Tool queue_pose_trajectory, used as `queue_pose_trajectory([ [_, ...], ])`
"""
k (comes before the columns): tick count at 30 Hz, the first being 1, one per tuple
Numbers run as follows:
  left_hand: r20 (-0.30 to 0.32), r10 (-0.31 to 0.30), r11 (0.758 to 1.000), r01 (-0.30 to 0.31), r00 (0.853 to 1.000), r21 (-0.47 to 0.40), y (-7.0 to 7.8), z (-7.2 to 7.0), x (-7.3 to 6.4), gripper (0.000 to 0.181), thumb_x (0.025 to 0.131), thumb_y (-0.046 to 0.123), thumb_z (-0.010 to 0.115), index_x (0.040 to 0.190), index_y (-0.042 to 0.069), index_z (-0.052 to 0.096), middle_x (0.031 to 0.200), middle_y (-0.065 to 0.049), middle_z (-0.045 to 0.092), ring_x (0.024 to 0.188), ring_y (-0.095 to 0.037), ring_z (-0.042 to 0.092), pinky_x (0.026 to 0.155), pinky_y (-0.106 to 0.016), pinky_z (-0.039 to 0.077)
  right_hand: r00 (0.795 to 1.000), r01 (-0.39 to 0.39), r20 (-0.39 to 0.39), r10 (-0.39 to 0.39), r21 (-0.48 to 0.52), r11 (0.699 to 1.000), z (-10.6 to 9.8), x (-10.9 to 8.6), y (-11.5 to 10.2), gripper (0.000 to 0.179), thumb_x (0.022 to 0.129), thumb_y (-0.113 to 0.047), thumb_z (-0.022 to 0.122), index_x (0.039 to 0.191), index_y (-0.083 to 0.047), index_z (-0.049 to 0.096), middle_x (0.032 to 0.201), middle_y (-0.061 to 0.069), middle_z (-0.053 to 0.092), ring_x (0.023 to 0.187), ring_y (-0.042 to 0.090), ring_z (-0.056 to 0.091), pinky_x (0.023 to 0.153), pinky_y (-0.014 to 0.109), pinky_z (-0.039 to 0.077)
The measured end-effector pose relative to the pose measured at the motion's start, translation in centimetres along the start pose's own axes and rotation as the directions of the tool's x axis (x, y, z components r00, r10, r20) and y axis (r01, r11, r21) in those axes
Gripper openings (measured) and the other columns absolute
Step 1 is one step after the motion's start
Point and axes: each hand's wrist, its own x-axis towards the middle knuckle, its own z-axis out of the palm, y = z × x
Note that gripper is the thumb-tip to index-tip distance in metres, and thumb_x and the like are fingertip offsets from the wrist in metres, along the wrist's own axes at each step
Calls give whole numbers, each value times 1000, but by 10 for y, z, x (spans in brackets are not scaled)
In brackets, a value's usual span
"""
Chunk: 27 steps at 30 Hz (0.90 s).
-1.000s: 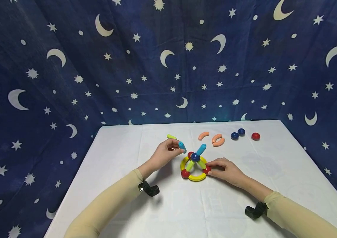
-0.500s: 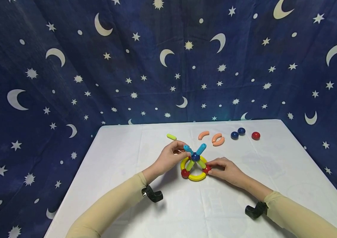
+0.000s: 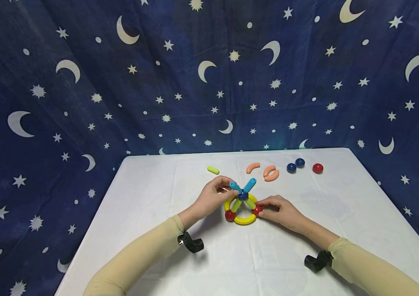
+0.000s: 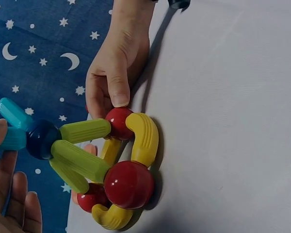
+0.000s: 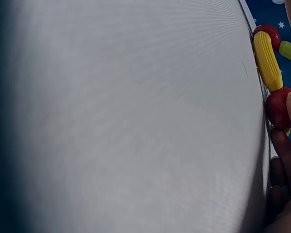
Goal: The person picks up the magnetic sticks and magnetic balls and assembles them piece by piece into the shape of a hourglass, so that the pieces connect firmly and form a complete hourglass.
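Note:
My left hand (image 3: 211,197) pinches a light blue rod (image 3: 234,187) between thumb and fingers, its end meeting the dark blue ball (image 3: 243,195). Another light blue rod (image 3: 250,185) slants up to the right from that ball. Below it, lime green rods (image 4: 82,162) run down to red balls, joined by curved yellow pieces (image 3: 245,220) into a ring on the table. With thumb and fingers, my right hand (image 3: 285,213) holds the ring's right-hand red ball (image 5: 280,108). The ring's far side is partly hidden behind the rods and left fingers.
A loose lime green rod (image 3: 213,169) lies behind my left hand. Farther back on the white table (image 3: 202,271) are curved orange pieces (image 3: 253,167), two dark blue balls (image 3: 291,167) and a red ball (image 3: 318,168). A starry dark blue cloth (image 3: 180,74) hangs behind.
My left hand has moved right with the light blue rod, bringing it from beside the structure onto the dark blue ball. My right hand has stayed at the red ball.

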Motion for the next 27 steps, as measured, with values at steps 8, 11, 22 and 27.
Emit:
queue_pose_trajectory([
  [8, -1, 6, 1000, -6, 1000, 5, -2, 2, 0, 25, 95, 21, 76, 115, 10, 66, 107, -1, 71, 102, -18, 63, 91, -36, 48, 1000, 26, -11, -26, 4, 1000, 0, 0, 1, 38, 89, -40, 81, 122, -23, 75, 116, -5, 67, 114, 22, 53, 97, 46, 45],
  [11, -1, -1, 1000, 1, 1000, 5, -2, 2, 0, 26, 95, 21, 75, 116, 10, 66, 107, -1, 70, 101, -18, 63, 91, -36, 48, 1000, 9, -13, -10, -4, 1000, 1, -1, -1, 39, 88, -42, 81, 122, -25, 75, 116, -6, 67, 115, 21, 53, 97, 46, 45],
  [22, -17, -6, 1000, 7, 1000, 26, -6, -5, -2, 24, 96, 24, 74, 116, 12, 68, 107, 0, 71, 101, -19, 63, 91, -37, 50, 998, 55, 45, -53, -34, 998, 8, -4, -14, 33, 90, -40, 79, 120, -27, 76, 111, -11, 68, 112, 20, 51, 93, 44, 45],
  [27, -18, -19, 1000, 19, 1000, 23, -7, -6, -3, 24, 96, 25, 74, 115, 12, 68, 108, 0, 71, 101, -19, 63, 90, -36, 50, 998, 54, 43, -52, -35, 998, 10, -2, -15, 32, 90, -40, 79, 119, -26, 76, 109, -11, 69, 111, 20, 52, 92, 43, 45],
])
